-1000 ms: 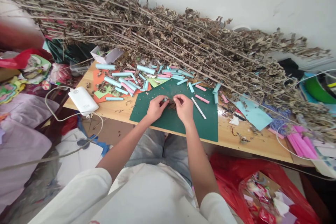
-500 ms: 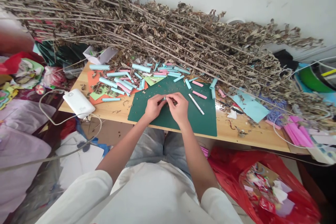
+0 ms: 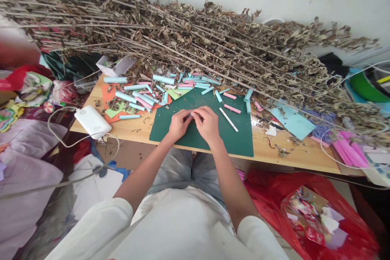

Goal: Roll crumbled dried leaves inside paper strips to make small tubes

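My left hand (image 3: 179, 125) and my right hand (image 3: 207, 123) meet over a green cutting mat (image 3: 227, 140). Fingertips of both are pinched together around something small and greyish, too covered to make out. To the right of my right hand a thin white stick (image 3: 228, 120) lies on the mat, with a pink paper roll (image 3: 232, 109) just beyond it. Behind my hands, light blue paper rolls (image 3: 163, 79) and pink ones are heaped over orange paper (image 3: 117, 117) and green paper.
A white power bank (image 3: 92, 122) with a cable lies at the table's left end. Bundled dried stalks (image 3: 183, 28) stretch across the back. Blue paper (image 3: 292, 120) and pink rolls (image 3: 350, 150) lie right. A red plastic bag (image 3: 268, 195) of scraps stands below the table's edge.
Both hands stay pinched together at nearly the same spot, with only slight finger movement. The whole view has shifted a little.
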The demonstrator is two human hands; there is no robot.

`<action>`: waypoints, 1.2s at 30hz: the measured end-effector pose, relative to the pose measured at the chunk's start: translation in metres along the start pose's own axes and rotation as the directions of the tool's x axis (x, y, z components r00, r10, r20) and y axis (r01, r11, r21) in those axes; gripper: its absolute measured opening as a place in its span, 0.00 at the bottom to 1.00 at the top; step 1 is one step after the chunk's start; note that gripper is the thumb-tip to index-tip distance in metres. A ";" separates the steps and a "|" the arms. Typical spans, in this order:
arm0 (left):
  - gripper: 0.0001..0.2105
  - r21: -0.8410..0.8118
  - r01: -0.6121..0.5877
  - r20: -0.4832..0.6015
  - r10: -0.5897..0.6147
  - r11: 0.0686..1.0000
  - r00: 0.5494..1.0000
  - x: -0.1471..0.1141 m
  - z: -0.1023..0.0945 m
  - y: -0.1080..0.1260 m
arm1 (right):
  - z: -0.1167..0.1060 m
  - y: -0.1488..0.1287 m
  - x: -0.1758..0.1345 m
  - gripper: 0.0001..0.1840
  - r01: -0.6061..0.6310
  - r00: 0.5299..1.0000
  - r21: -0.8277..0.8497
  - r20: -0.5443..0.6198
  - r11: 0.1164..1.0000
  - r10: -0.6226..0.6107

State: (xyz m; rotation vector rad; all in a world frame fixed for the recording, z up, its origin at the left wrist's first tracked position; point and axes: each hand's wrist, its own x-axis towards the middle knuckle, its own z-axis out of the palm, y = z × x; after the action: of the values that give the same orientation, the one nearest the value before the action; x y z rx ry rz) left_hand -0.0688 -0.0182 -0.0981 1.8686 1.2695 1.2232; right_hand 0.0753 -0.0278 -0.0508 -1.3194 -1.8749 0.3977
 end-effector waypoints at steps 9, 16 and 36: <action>0.10 -0.017 0.018 0.012 -0.018 1.000 1.000 -0.001 0.000 0.000 | 0.000 0.002 -0.005 0.18 -0.095 0.995 0.085 -0.016 0.992 0.096; 0.09 0.009 -0.006 0.007 0.006 1.000 1.000 -0.001 0.000 -0.001 | -0.007 -0.001 0.016 0.12 -0.175 0.972 0.163 0.183 0.971 0.145; 0.10 -0.021 0.018 0.021 -0.018 1.000 1.000 -0.001 -0.001 0.002 | 0.003 0.005 -0.008 0.15 -0.048 0.998 0.079 0.035 0.996 0.046</action>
State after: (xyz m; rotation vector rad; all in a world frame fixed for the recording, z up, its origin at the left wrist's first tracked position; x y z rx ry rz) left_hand -0.0690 -0.0200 -0.0963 1.8465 1.2550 1.1997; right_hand 0.0775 -0.0322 -0.0598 -1.3127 -1.8387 0.5165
